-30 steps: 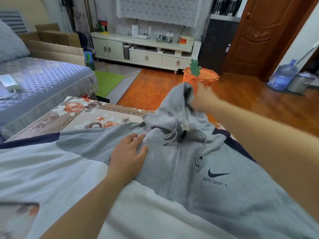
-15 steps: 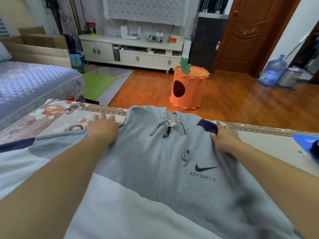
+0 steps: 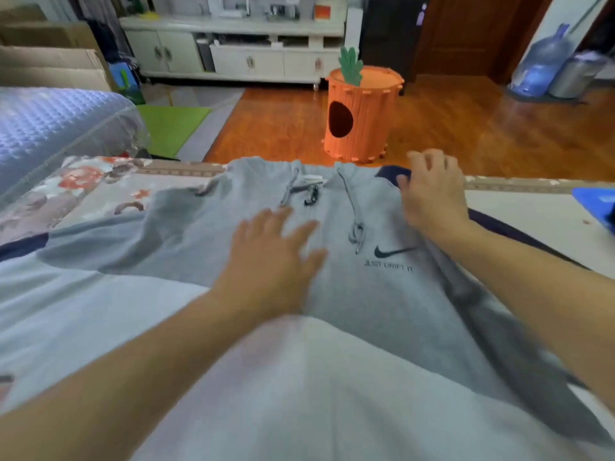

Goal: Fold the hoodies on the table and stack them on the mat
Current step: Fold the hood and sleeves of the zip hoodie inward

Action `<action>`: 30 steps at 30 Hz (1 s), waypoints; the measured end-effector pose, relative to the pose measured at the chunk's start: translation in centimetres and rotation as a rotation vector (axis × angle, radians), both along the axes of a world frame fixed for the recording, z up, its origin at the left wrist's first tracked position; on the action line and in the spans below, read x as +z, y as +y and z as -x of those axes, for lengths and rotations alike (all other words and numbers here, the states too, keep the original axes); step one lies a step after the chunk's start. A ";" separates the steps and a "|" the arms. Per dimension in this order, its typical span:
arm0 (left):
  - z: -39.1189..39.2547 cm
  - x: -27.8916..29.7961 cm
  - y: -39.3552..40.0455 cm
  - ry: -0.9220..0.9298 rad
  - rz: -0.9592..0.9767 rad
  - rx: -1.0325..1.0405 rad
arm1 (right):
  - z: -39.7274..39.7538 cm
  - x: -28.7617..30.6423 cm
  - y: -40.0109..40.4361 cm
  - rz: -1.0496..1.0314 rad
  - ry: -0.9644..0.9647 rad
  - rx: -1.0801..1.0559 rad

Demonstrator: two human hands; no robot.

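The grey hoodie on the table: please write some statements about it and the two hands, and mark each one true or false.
1. The grey hoodie lies front side up, its zipper showing. True.
2. The left hand lies flat on the chest. True.
3. The right hand holds the drawstring. False: it is at the shoulder, apart from the drawstring.
4. The hoodie is folded small. False: it lies spread out.
5. The orange carrot-shaped stool stands on the table. False: on the floor.

Grey, white and navy hoodie (image 3: 382, 304), floral tablecloth (image 3: 100, 191), orange carrot-shaped bin (image 3: 361, 118), blue quilt (image 3: 50, 128)
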State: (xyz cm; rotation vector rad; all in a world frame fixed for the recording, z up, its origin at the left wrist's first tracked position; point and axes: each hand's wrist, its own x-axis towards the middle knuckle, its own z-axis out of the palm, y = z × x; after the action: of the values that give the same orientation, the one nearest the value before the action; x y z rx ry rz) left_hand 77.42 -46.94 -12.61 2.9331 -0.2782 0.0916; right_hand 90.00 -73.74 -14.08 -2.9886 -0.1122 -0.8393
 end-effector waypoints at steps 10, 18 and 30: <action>13.1 -5.1 -4.5 0.121 -0.189 -0.219 | 31.7 -0.6 -10.8 0.189 0.728 0.041; 17.3 -4.3 -10.4 0.176 -0.128 -0.027 | 36.5 2.0 -22.2 -0.357 0.222 -0.583; 18.0 -4.1 -10.4 0.128 -0.051 -0.029 | 28.3 10.9 -19.3 -0.461 -0.119 -0.428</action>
State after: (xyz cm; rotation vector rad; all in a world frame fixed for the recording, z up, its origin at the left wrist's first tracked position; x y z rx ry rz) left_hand 59.37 -57.32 -16.73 2.9679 -0.3074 -0.1081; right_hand 61.68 -93.04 -3.15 -2.5518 0.6465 -0.9192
